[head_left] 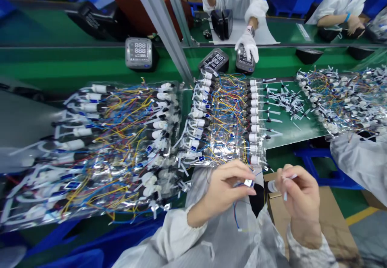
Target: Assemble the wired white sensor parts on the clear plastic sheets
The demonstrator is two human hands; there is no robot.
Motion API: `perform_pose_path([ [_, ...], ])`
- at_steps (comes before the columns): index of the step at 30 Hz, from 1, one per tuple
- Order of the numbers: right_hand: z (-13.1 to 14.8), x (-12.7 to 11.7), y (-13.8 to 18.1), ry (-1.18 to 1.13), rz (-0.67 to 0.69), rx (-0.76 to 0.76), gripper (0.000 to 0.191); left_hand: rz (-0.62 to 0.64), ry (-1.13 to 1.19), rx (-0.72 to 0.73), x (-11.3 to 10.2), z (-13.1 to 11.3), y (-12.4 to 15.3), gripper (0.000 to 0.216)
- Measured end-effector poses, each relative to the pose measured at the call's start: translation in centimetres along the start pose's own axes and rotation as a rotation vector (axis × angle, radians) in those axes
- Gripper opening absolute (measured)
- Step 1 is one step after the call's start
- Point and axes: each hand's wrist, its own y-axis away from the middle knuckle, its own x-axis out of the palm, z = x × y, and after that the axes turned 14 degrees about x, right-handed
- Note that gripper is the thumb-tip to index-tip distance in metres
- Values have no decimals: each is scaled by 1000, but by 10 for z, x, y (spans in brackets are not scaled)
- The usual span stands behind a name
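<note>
My left hand (229, 185) pinches a small silver-and-white tag (248, 183) with thin blue wires trailing down from it. My right hand (299, 191) grips a slim white plastic tube (286, 183) and a white cylinder with a dark end (272, 186), which sticks out toward the tag. A small gap separates the tag from the cylinder. Just beyond my hands lies a row of clear bags (226, 118) holding white cylinders and tangled coloured wires. My sleeves are white. The bags hide most of the green belt beneath them.
A green conveyor belt (75, 66) runs across, with loose white parts (286, 102) and more bagged assemblies on it. Several digital display units (139, 53) stand beyond, where a co-worker's gloved hand (248, 46) touches one. A cardboard box (314, 219) sits at my right, near a blue stool (320, 165).
</note>
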Motion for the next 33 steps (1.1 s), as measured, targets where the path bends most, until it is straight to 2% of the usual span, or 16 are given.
perform_pose_path([
  [3,-13,7,4,134,38,12,7,81,-89,-20,-4,6,2,22],
  [11,-25,20,2,304,89,0,5,34,-172,-32,-9,11,10,30],
  [14,-27,22,2,321,98,10,5,14,-164,16,-10,10,9,24],
  [20,-35,24,3,273,81,71,2,52,-229,67,-10,9,8,17],
  [24,-37,26,4,213,93,110,10,63,-254,114,-12,9,8,18],
  [27,-38,26,5,248,83,108,9,131,-358,187,-15,5,6,18],
  [30,-40,23,6,330,82,92,8,269,-532,313,-20,2,5,17],
  [33,-42,20,5,408,93,93,7,367,-638,364,-24,2,6,15],
])
